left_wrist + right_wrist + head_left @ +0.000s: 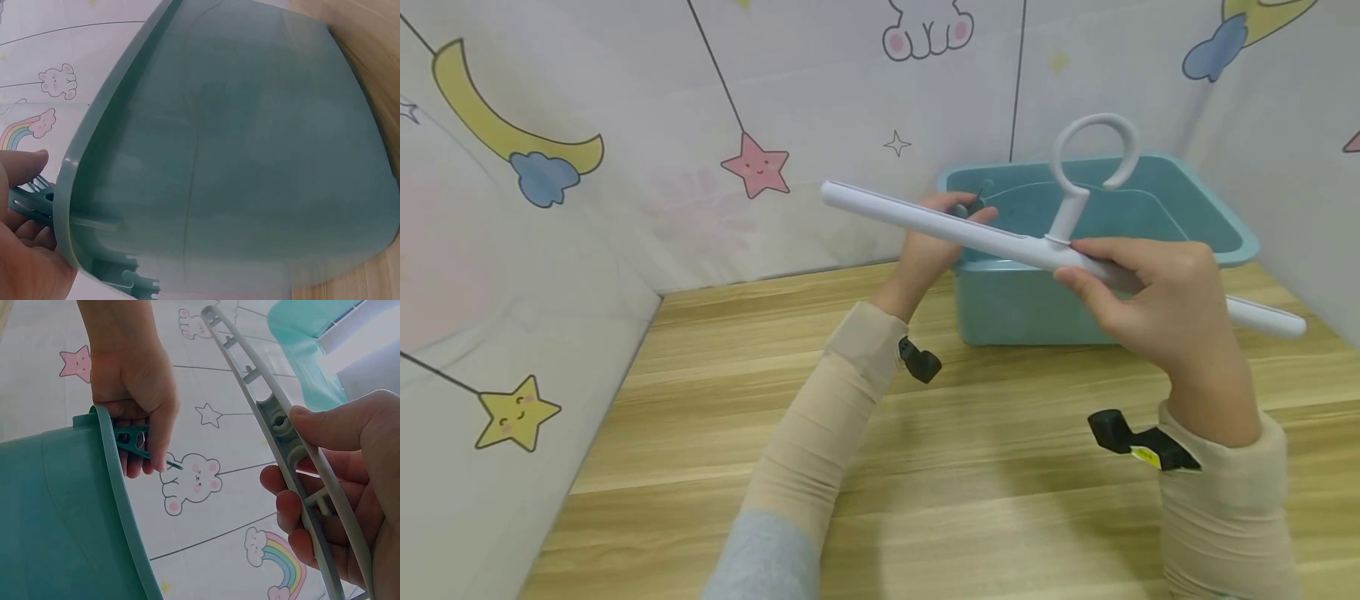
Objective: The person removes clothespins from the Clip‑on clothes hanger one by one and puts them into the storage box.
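A white hanger [917,218], a long bar with an open round hook, is held up by my right hand [1176,300], thumb and fingers around it near the hook. In the right wrist view its hollow underside shows slots and small pegs. My left hand [928,250] is at the left rim of a teal plastic basin [1030,304]. Its fingers pinch a teal clothes peg [131,439] with a thin hook. In the left wrist view the peg lies right beside the rim; whether it is fastened to it, I cannot tell.
The basin stands on a wood-grain tabletop [700,450], close to a white wall covering [820,92] printed with stars, moons and bears. This covering also rises along the left and right sides. Small black cameras sit on both wrists.
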`<state>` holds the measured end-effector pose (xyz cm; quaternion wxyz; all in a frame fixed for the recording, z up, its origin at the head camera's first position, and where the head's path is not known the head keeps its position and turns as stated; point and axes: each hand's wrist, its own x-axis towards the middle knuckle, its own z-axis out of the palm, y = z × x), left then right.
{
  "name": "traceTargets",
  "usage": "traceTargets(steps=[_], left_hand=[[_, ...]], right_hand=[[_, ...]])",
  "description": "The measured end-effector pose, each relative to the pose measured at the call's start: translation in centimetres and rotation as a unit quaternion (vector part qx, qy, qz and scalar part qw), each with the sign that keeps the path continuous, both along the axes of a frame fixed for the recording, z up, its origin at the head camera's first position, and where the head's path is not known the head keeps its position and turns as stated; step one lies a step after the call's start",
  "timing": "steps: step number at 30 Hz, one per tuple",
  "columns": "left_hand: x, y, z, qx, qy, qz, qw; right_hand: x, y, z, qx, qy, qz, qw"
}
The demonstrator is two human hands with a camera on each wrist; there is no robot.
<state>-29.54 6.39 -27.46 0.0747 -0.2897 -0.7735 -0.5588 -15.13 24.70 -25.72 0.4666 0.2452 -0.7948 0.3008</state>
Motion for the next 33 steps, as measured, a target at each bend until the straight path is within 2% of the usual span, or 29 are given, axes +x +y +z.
traceTargets(steps=[11,16,24,28,31,33], left_hand=[[-0.1,0.4,0.0,0.023,-0.047,-0.036,0.9980],[0.1,0.3,0.0,0.020,-0.049,-0.036,0.9979],[0.3,-0.3,-0.1,0.036,-0.031,-0.037,0.9982],[0.7,-1.0,-0.1,0.024,-0.020,-0.006,0.9995],[1.5,-1.8,-0.2,0.026,-0.015,0.023,0.9993],[2.1,-2.3,-0.3,0.036,-0.016,0.031,0.9988]], right_hand=[[0.2,0.1,0.1,0.006,-0.014,-0.001,0.9999],[0.2,0.1,0.1,0.011,-0.014,-0.005,0.9998],[0.1,0.0,0.0,0.012,-0.019,-0.004,0.9997],[0.0,-0.2,0.0,0.013,-0.017,-0.007,0.9997],[0.0,-0.3,-0.1,0.012,-0.016,-0.005,0.9998],[0.0,-0.3,-0.1,0.012,-0.015,-0.004,0.9998]])
